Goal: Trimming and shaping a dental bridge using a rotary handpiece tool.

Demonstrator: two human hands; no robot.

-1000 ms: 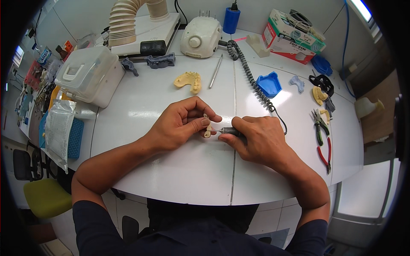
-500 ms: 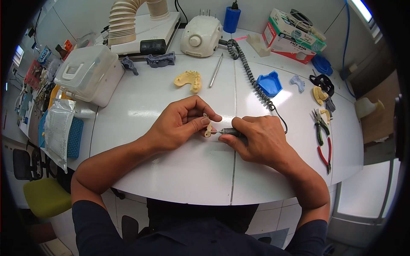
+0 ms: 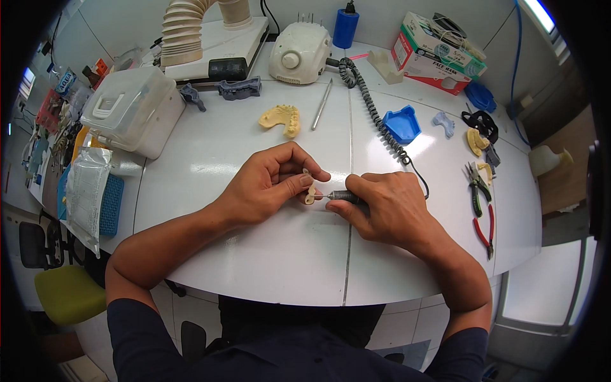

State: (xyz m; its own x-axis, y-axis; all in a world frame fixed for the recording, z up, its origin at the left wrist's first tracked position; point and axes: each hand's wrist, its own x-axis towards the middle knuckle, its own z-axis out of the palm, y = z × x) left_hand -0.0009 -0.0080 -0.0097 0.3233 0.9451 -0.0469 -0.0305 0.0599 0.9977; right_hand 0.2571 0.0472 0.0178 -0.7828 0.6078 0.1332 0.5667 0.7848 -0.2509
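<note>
Between the thumb and fingers of my left hand [image 3: 270,181] is a small cream-coloured dental piece [image 3: 310,195], shaped like a short row of teeth. Part of it is covered by the fingertips. My right hand [image 3: 394,207] is closed around a dark rotary handpiece [image 3: 345,197]. The thin metal bur at its end points left and appears to touch the piece. A coiled black cord [image 3: 375,108] runs from the handpiece side back to a white control unit [image 3: 300,54]. Beyond my left hand lies a yellow plaster dental model [image 3: 281,120].
A metal pen-shaped tool [image 3: 323,105] lies behind my hands. On the right are a blue tray [image 3: 402,125], green-handled pliers [image 3: 477,188] and red-handled pliers [image 3: 487,232]. A lidded plastic box [image 3: 133,108] and a silver pouch [image 3: 88,191] stand on the left.
</note>
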